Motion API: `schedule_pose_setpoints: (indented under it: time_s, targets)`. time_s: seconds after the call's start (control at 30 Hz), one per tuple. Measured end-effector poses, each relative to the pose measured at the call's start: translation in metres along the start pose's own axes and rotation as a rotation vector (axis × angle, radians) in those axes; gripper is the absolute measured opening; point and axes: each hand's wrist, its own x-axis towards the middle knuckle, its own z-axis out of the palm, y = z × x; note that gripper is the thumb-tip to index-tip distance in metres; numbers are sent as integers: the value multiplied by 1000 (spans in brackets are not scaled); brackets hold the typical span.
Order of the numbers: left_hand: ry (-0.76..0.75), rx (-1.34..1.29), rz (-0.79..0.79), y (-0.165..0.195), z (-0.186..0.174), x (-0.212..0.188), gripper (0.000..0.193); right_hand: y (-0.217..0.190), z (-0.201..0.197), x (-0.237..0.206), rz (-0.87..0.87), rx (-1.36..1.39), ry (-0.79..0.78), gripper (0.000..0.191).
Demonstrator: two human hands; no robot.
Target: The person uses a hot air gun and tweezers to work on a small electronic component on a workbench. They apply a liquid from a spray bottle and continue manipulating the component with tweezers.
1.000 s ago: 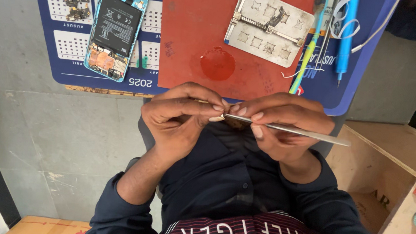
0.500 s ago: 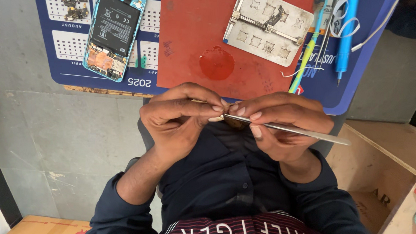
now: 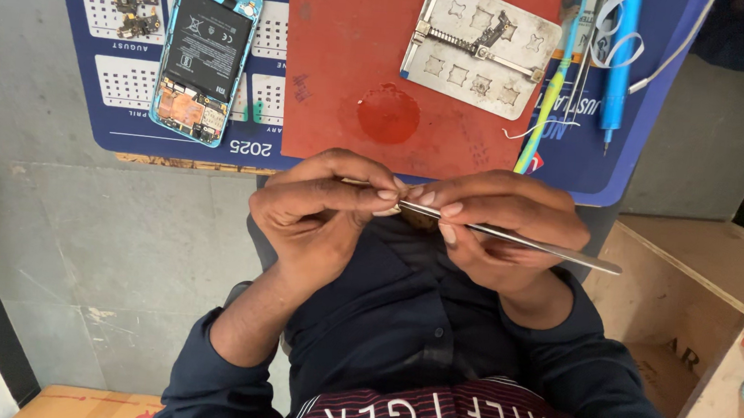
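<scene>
- Below the edge of the surface [image 3: 623, 167], over the lap, the left hand [image 3: 323, 210] and the right hand [image 3: 499, 228] are brought together, fingertips touching;
- metal tweezers [image 3: 511, 238] are gripped in the closed fingers of the right hand, the long end pointing out to the right; the tips are met by the pinched thumb and forefinger of the left hand; whatever is held at the tips is too small to be made out;
- on the surface a red mat [image 3: 349, 48] is laid over a blue calendar mat [image 3: 124, 101];
- an opened phone [image 3: 206, 50] with a light blue frame, its battery exposed, is set on the blue mat, well apart from the hands;
- a metal holder plate [image 3: 482, 45] is placed on the red mat; a blue pen-like tool [image 3: 617, 69] is seen beside it.
</scene>
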Motion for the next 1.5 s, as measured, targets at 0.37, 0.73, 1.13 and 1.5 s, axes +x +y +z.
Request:
schedule_pose_setpoints:
  time_s: [0.37,0.73,1.13,1.5]
  targets:
    - [-12,-283,-126,-8,-1,-4,5,5,0,-7,26,-84,66,8]
    - [7,-505,-320,-10,8,-11,8,8,0,-8,43,72,102,10]
    - [14,-460,-258,-12,9,-16,12,-1,-3,-5,59,-17,47,10]
    - [8,-416,-264,-11,7,-14,12,3,-2,-5,38,55,46,10]
